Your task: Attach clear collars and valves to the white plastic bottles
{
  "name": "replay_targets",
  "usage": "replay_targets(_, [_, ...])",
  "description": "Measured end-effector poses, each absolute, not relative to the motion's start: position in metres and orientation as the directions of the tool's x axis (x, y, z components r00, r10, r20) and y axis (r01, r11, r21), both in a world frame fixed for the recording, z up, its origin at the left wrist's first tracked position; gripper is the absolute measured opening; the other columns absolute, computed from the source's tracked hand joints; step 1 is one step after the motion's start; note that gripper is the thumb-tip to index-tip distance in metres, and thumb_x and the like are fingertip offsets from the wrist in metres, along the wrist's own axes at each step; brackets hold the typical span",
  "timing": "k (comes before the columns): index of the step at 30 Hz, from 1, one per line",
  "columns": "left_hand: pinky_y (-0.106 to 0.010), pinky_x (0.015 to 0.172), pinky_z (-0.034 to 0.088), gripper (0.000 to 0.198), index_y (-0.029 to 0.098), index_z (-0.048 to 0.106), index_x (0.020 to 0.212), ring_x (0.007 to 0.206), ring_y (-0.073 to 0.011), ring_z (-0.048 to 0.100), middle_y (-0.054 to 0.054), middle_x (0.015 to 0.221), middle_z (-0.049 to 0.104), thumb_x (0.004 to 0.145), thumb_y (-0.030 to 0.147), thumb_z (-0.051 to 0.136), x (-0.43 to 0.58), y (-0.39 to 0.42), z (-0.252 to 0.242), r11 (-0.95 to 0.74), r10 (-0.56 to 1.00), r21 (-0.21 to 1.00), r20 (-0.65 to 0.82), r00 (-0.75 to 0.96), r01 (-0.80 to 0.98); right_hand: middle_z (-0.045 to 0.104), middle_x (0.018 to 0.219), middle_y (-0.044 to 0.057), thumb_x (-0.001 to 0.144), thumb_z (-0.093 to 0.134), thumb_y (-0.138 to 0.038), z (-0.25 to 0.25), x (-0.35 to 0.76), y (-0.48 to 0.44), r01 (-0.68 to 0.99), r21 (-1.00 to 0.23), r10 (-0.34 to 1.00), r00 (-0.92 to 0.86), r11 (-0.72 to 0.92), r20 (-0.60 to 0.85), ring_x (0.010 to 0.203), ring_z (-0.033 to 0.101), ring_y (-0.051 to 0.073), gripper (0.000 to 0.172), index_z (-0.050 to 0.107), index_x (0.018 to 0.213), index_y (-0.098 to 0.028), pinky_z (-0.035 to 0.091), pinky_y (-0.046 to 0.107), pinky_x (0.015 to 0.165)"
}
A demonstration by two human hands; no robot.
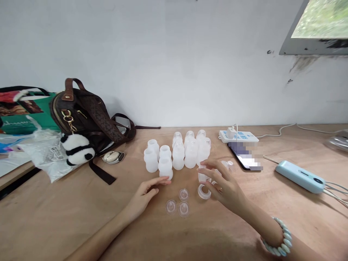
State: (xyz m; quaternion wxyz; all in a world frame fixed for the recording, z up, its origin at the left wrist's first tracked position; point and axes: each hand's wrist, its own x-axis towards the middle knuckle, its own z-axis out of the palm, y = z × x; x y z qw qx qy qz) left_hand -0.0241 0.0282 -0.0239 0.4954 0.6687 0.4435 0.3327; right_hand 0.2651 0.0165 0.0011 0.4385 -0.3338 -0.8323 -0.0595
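Note:
My left hand (148, 194) rests by the table's front middle, fingers stretched out, their tips at the base of a small white translucent baby bottle (165, 168) without a cap. My right hand (224, 186) curves around a clear plastic cap (203, 175), thumb on the near side and fingers on the far side. Just below it lies a white collar ring (204, 192). Several clear bottle nipples (183, 209) lie on the table between my hands. More open bottles (151, 159) stand at the left of the group, and bottles with clear domed caps (178, 156) stand beside them.
At the left are a dark backpack (95, 112) with a panda plush (78, 149), a plastic bag (49, 156) and a computer mouse (113, 157). A power strip (239, 136), phone (244, 156) and light blue device (300, 176) with cables lie at the right. A wall rises behind.

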Motion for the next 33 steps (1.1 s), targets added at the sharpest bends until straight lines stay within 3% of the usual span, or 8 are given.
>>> replay_targets(12, [-0.047, 0.107, 0.042, 0.049, 0.016, 0.066, 0.124, 0.109, -0.0261, 0.065, -0.010, 0.111, 0.076, 0.076, 0.016, 0.053, -0.013, 0.060, -0.030, -0.144, 0.946, 0.945, 0.044, 0.322, 0.295, 0.058, 0.116, 0.013, 0.095, 0.051, -0.005, 0.003, 0.266, 0.015, 0.615, -0.172, 0.505, -0.421, 0.770, 0.754, 0.095, 0.061, 0.022, 0.029, 0.057, 0.118, -0.021, 0.058, 0.035, 0.074])
replay_targets(17, [-0.044, 0.097, 0.046, 0.041, 0.016, 0.066, 0.116, 0.099, -0.0248, 0.066, -0.009, 0.103, 0.075, 0.077, 0.019, 0.055, -0.008, 0.062, -0.029, -0.147, 0.954, 0.948, 0.060, 0.294, 0.284, 0.060, 0.118, 0.013, 0.095, 0.051, -0.008, 0.001, 0.263, 0.014, 0.588, -0.244, 0.522, -0.365, 0.771, 0.771, 0.091, 0.064, 0.020, 0.030, 0.058, 0.119, -0.024, 0.060, 0.035, 0.071])
replay_targets(21, [-0.038, 0.085, 0.047, 0.026, 0.018, 0.069, 0.102, 0.088, -0.0234, 0.063, -0.006, 0.090, 0.072, 0.079, 0.026, 0.059, 0.004, 0.052, -0.018, -0.158, 0.958, 0.949, 0.080, 0.277, 0.272, 0.068, 0.114, 0.013, 0.094, 0.059, -0.017, 0.002, 0.262, 0.014, 0.533, -0.328, 0.539, -0.307, 0.780, 0.784, 0.100, 0.069, 0.024, 0.024, 0.055, 0.117, -0.022, 0.062, 0.036, 0.076])
replay_targets(24, [-0.032, 0.078, 0.046, 0.019, 0.019, 0.071, 0.092, 0.080, -0.0207, 0.061, -0.004, 0.083, 0.070, 0.081, 0.031, 0.062, 0.022, 0.040, 0.001, -0.118, 0.937, 0.979, 0.056, 0.345, 0.164, 0.073, 0.109, 0.013, 0.092, 0.064, -0.024, 0.004, 0.261, 0.012, 0.520, -0.369, 0.554, -0.260, 0.770, 0.791, 0.098, 0.072, 0.025, 0.017, 0.056, 0.107, -0.022, 0.062, 0.036, 0.076])
replay_targets(28, [-0.027, 0.070, 0.040, 0.023, 0.017, 0.074, 0.086, 0.069, -0.0150, 0.053, -0.002, 0.078, 0.066, 0.083, 0.037, 0.066, 0.051, 0.025, 0.024, 0.055, 0.896, 0.997, -0.029, 0.442, -0.045, 0.074, 0.108, 0.014, 0.092, 0.067, -0.024, 0.006, 0.259, 0.010, 0.467, -0.332, 0.484, -0.253, 0.819, 0.838, 0.096, 0.073, 0.025, 0.018, 0.059, 0.109, -0.021, 0.062, 0.036, 0.075])
replay_targets(33, [-0.024, 0.063, 0.037, 0.033, 0.012, 0.076, 0.090, 0.066, -0.0110, 0.049, -0.004, 0.081, 0.064, 0.076, 0.041, 0.079, 0.075, 0.018, 0.034, 0.346, 0.833, 0.887, -0.141, 0.534, -0.305, 0.072, 0.111, 0.015, 0.091, 0.064, -0.012, 0.007, 0.258, 0.008, 0.425, -0.288, 0.424, -0.271, 0.858, 0.864, 0.099, 0.072, 0.026, 0.022, 0.063, 0.112, -0.020, 0.062, 0.039, 0.077])
